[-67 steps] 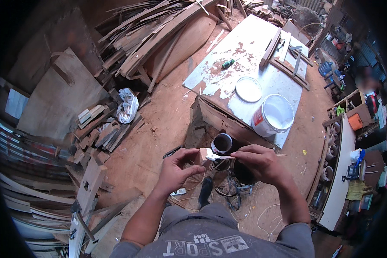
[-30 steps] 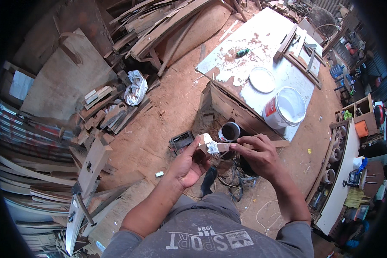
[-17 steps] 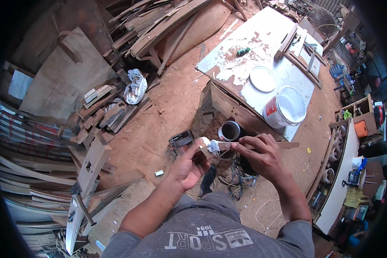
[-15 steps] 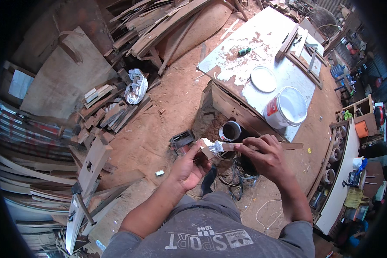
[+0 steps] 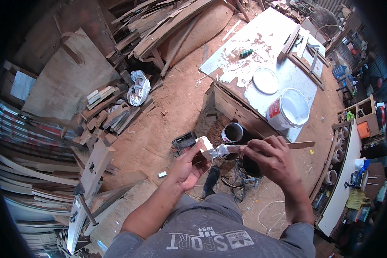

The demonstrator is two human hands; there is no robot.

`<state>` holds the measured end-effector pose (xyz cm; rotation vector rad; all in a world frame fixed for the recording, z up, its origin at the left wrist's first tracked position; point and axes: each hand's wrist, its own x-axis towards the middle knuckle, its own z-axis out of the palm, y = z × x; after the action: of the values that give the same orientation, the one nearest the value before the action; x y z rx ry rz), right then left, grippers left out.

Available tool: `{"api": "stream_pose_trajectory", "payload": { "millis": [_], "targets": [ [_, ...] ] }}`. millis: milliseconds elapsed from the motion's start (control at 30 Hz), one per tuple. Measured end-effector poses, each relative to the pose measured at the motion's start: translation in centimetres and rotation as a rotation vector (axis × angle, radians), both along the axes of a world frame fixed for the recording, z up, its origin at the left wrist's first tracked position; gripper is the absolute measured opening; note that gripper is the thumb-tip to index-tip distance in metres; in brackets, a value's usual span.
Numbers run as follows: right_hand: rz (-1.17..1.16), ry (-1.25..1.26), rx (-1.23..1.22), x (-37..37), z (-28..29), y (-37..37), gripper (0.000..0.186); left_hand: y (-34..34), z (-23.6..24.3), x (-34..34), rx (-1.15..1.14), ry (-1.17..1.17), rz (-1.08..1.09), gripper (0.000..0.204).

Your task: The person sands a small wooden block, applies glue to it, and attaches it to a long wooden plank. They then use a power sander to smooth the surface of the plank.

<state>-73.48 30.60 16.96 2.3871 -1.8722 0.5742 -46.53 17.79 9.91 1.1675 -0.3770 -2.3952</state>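
Observation:
My left hand holds a small wooden block between thumb and fingers, with white paste smeared over its upper end. Closed round a long, thin wooden stick, my right hand is just right of it. The stick's left tip carries a lump of white paste close to the block; whether they touch, I cannot tell. The stick's other end sticks out past my right hand. Beyond my hands, a white bucket of white paste stands on the table, beside its round lid.
On the white-topped table lie a green screwdriver and a wooden frame. A dark-mouthed container stands below its near edge. Cables trail by my feet. Wood scraps, a silvery bag and a hammer are left.
My right hand has drawn the stick slightly to the right, its pasty tip shifting away from the block. More white paste shows on the block's upper end. My left hand has hardly moved.

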Motion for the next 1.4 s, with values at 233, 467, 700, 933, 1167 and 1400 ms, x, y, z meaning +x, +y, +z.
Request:
{"api": "stream_pose_trajectory", "payload": {
  "millis": [233,467,700,933,1167,1400],
  "targets": [
    [0.029,-0.161,-0.013,-0.8,0.1,-0.9,0.058,-0.4,0.2,2.4,-0.581,-0.121,-0.191,0.058],
    [-0.019,-0.059,-0.068,-0.9,1.8,-1.7,0.054,-0.6,0.2,3.9,-1.063,-0.237,-0.325,0.056],
    [0.073,-0.05,0.031,-0.7,2.0,-2.2,0.06,-1.1,2.1,4.8,-1.609,-0.355,-0.372,0.059],
    [0.035,-0.183,0.17,-1.1,2.4,-2.2,0.058,-1.0,2.1,5.6,-1.932,-0.417,-0.324,0.055],
    [0.247,-0.457,0.364,-0.6,0.6,-2.6,0.049,-1.2,2.5,5.6,-2.074,-0.283,-0.332,0.05],
    [0.154,-0.471,0.324,-0.4,-0.4,-3.5,0.04,-1.5,2.2,5.4,-2.138,-0.206,-0.343,0.05]
  ]
}}
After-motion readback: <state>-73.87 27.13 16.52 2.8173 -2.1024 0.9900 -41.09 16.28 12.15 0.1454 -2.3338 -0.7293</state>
